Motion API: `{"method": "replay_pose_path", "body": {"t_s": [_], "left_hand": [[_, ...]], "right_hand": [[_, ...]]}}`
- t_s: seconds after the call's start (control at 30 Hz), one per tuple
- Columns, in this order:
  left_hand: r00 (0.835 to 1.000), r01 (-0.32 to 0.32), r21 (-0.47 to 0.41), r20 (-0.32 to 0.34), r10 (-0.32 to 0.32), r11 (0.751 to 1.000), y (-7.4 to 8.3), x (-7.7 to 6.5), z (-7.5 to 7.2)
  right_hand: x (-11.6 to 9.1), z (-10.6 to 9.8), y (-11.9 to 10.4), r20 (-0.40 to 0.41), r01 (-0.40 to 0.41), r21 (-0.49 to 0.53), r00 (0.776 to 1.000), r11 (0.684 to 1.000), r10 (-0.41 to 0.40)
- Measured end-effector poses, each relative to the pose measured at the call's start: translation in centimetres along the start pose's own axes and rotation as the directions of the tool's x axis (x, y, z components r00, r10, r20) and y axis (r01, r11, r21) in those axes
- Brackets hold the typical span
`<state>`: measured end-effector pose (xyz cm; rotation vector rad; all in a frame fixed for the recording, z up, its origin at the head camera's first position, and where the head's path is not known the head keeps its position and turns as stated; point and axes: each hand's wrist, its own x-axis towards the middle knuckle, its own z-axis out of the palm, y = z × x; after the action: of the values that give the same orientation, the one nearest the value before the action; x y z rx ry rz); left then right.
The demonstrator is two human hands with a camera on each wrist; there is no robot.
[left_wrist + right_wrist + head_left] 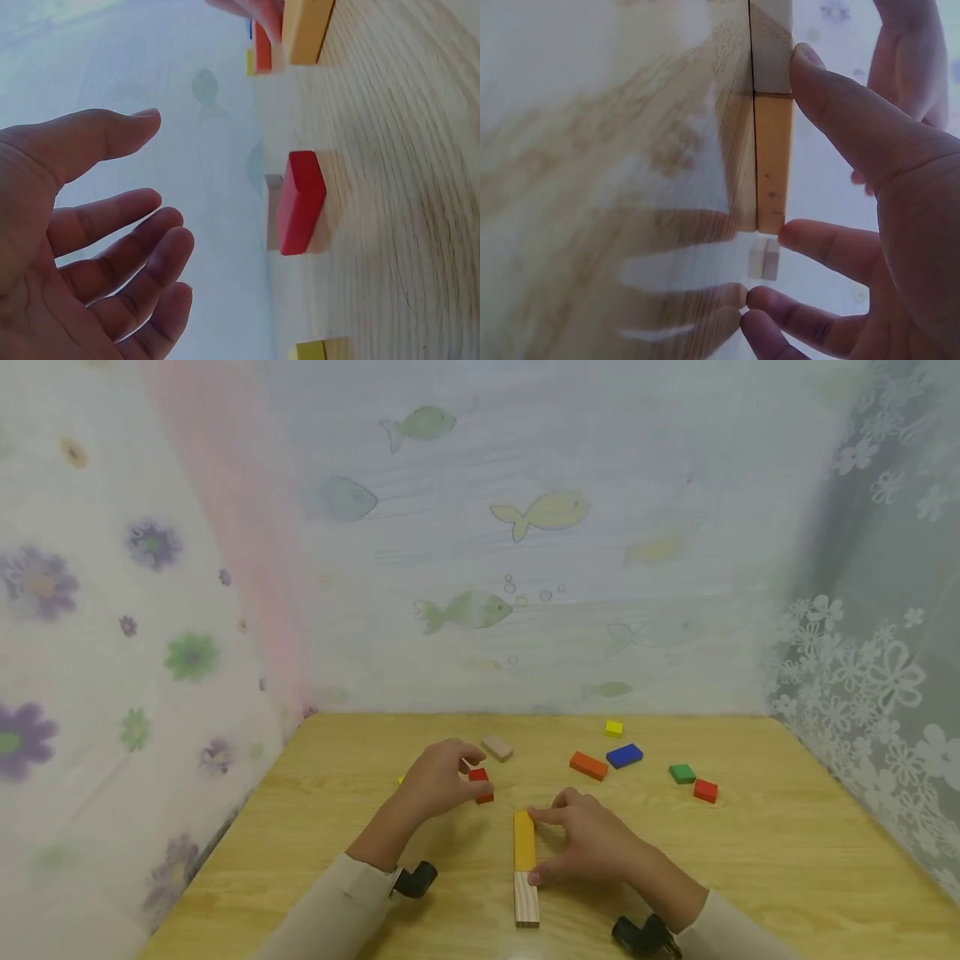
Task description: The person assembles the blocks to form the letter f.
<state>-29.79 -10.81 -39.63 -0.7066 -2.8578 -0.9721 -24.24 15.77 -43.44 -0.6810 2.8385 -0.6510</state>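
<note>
My left hand hovers over a red block, its thumb and fingers spread apart. In the left wrist view a gap shows between this hand and the block. Lower down, an orange-yellow block and a plain wood block lie end to end in a line. My right hand is at their right side. Its thumb touches the plain block near the joint, and the index fingertip touches the far end of the orange-yellow block. The other right fingers extend past that end.
Behind the hands lies a pale wood block. Orange, blue and yellow blocks lie farther right, with green and red ones beyond. Another yellow block is partly hidden by the left hand in the head view.
</note>
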Motion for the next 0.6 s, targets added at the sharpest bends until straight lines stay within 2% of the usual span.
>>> {"method": "replay_pose_path", "body": {"t_s": [0.1, 0.33, 0.43, 0.6], "left_hand": [[1.000, 0.022, -0.025, -0.004, -0.022, 0.999, -0.8, 0.5, 0.3], [0.991, 0.133, -0.063, 0.043, -0.130, 0.989, -2.8, 0.6, 1.2], [0.988, 0.148, -0.074, 0.062, -0.143, 0.986, -3.4, 0.9, 1.6], [0.986, 0.141, -0.040, 0.090, -0.137, 0.989, -4.0, 1.1, 2.3]], "right_hand": [[0.0, 0.1, 0.0, 0.000, -0.001, 0.002, 1.000, 1.000, 0.001], [0.0, 0.3, -0.2, 0.010, 0.019, 0.012, 1.000, 1.000, -0.019], [-0.1, 0.3, -0.1, 0.003, 0.018, 0.002, 1.000, 1.000, -0.018], [-0.2, 0.3, 0.1, -0.006, 0.008, -0.003, 1.000, 1.000, -0.008]]}}
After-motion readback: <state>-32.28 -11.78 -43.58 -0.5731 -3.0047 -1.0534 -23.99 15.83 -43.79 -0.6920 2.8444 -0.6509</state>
